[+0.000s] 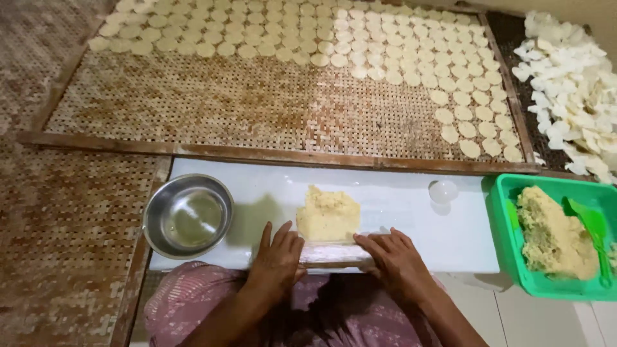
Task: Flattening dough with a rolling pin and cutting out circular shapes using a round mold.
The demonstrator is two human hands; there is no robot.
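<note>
The dough [328,214], a pale yellow slab, lay on the white board [411,212] straight ahead of the person, its near edge touching the wooden rolling pin [334,254]. Beyond the board stretched the largest thing in view, a woven drying tray [212,103] in a wooden frame; rows of small round dough discs [411,51] covered its far edge and ran down its right side, while most of its near and left weave was bare, so by my judgement the filling of the tray was well under half done. Off to the far right sat a heap of white dried chips [572,83]. A green tub [508,250] at the right end of the board held a large lump of the same yellow dough and a green scraper [594,231], which suggested plenty was left to roll. A steel bowl [187,215] stood at the left end, and a small white round object [443,191] lay right of the slab. The left hand [277,254] and the right hand [393,257] lay flat and spread, palms down on the pin, pressing rather than clasping it.
</note>
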